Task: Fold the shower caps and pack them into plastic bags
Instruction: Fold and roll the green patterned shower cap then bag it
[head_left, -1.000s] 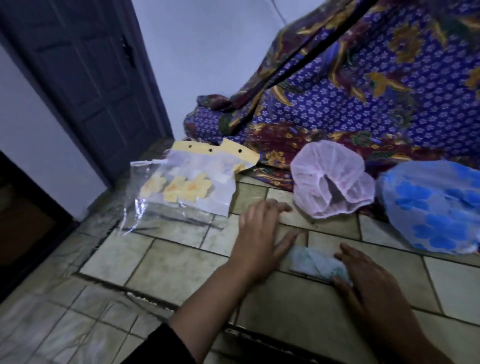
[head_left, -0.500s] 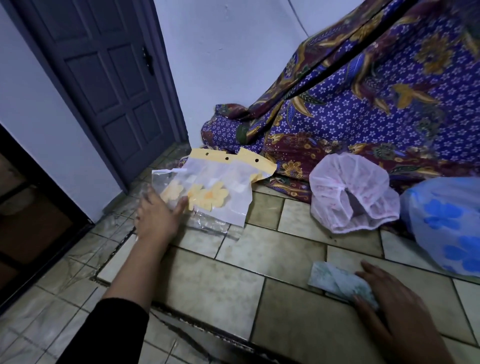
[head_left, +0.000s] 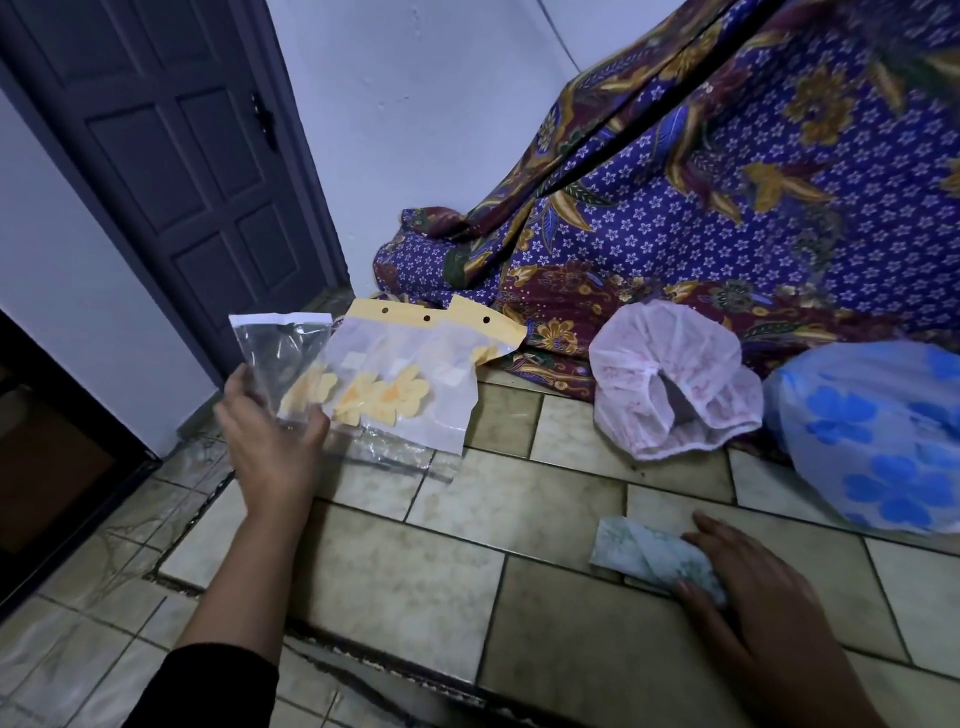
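My left hand (head_left: 270, 447) grips a clear empty plastic bag (head_left: 280, 358) by its lower end and holds it upright above the floor. Behind it lies a packed bag (head_left: 415, 389) with a yellow header strip and a yellow-flowered cap inside. My right hand (head_left: 753, 597) presses flat on a folded pale green shower cap (head_left: 634, 553) on the tiles. A pink shower cap (head_left: 670, 379) and a blue-flowered shower cap (head_left: 872, 436) lie unfolded at the right.
A purple patterned cloth (head_left: 727, 208) drapes over something behind the caps. A dark door (head_left: 197, 156) stands at the left in a pale wall. The raised tiled ledge (head_left: 415, 571) drops to a lower tiled floor (head_left: 78, 649) at left.
My left hand moved from beside the folded cap over to the bags at the left and lifted a clear empty bag. My right hand stayed on the folded cap.
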